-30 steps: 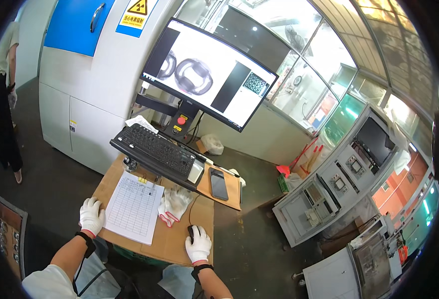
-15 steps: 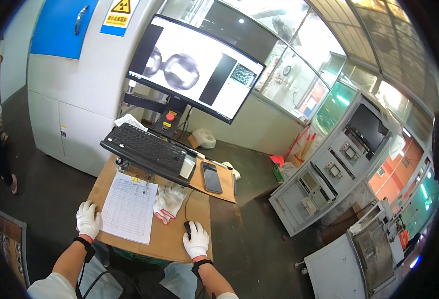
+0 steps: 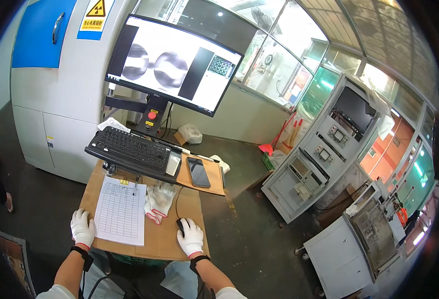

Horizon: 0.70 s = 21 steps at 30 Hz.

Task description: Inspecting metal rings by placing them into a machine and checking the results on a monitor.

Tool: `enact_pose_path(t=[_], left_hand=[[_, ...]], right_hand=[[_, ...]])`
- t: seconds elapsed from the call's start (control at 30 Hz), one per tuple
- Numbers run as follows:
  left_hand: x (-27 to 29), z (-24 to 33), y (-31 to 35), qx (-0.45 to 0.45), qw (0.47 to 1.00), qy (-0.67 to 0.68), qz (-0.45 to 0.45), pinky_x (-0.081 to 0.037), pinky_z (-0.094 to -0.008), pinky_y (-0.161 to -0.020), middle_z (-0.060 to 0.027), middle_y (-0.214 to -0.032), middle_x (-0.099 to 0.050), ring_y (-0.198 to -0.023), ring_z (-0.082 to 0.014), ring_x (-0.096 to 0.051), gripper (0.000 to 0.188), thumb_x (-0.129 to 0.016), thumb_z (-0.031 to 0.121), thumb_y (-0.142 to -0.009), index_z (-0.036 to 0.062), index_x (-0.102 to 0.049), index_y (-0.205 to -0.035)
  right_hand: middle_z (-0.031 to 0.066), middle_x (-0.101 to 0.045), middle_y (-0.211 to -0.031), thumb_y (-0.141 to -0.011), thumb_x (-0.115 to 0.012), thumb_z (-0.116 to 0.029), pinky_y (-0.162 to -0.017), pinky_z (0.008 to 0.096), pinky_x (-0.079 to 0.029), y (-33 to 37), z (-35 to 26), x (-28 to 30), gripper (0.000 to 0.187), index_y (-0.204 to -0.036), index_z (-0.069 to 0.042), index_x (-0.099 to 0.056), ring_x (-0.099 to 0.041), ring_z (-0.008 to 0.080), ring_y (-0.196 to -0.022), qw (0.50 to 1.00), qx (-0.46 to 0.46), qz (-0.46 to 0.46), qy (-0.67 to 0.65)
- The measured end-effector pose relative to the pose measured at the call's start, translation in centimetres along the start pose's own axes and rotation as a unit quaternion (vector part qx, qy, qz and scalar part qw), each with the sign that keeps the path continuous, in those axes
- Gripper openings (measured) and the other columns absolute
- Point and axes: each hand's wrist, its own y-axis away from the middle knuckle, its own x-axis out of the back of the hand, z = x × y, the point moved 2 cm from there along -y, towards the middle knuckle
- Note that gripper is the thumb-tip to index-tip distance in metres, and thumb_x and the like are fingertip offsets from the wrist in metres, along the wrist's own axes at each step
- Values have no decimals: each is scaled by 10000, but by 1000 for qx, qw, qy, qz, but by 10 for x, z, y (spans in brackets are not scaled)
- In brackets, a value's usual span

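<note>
My right hand (image 3: 190, 237), in a white knit glove, rests over a black computer mouse (image 3: 180, 225) with its fingers wrapped round it. Also gloved in white, my left hand (image 3: 83, 228) lies on the cardboard-covered tabletop (image 3: 166, 242), fingers stretched out beside a printed form with a grid (image 3: 120, 214). Nothing shows in that hand. A clip (image 3: 124, 182) and a pen (image 3: 134, 190) lie at the form's top. Between the form and the mouse sits a pair of white gloves with red cuffs (image 3: 159, 200). A monitor (image 3: 172, 65) shows grey round shapes.
Beyond the table, a tray holds a black keyboard (image 3: 129, 148) and a dark phone (image 3: 198, 172). A red button (image 3: 151, 115) sits below the monitor. At left stands a large white cabinet (image 3: 55, 114); grey instrument racks (image 3: 304, 174) and a wheeled machine (image 3: 339, 254) stand at right.
On the monitor the round shapes have shifted, so the left one shows more fully. The whole view has swung slightly right. Both hands stay where they were on the table.
</note>
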Motion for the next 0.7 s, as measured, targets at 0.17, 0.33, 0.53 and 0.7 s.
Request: enact_pose_path(t=[0.17,0.33,0.53,0.7], left_hand=[[0,-2,0,-13,1000,7,1,-463,-508,-1029,-164,-1320,-605,-1264,-392,-532,338,-713,126,-818,42,-647,-1139],[-2,-3,-1,-11,1000,4,4,-462,-511,-1030,-165,-1321,-606,-1266,-395,-530,340,-715,128,-817,44,-645,-1139],[-2,-3,-1,-5,1000,-1,0,-459,-510,-1035,-160,-1330,-603,-1274,-392,-528,343,-716,132,-821,48,-642,-1145],[-4,-2,1,0,1000,-5,-2,-456,-504,-1039,-155,-1333,-603,-1278,-388,-526,346,-717,135,-822,53,-643,-1151]], right_hand=[[121,-604,-1392,-875,-692,-293,-915,505,-538,-1,-3,2,540,-1394,-193,-584,-655,374,-1072,1000,3,-6,13],[125,-599,-1400,-875,-691,-284,-911,511,-539,-1,-3,1,544,-1399,-198,-576,-654,380,-1072,1000,4,-4,4],[125,-596,-1405,-877,-691,-282,-915,512,-538,0,-2,1,541,-1400,-206,-577,-652,383,-1081,1000,3,-2,10],[152,-622,-1377,-865,-700,-280,-942,509,-532,-2,-4,5,535,-1381,-166,-614,-652,401,-1084,1000,1,-4,9]])
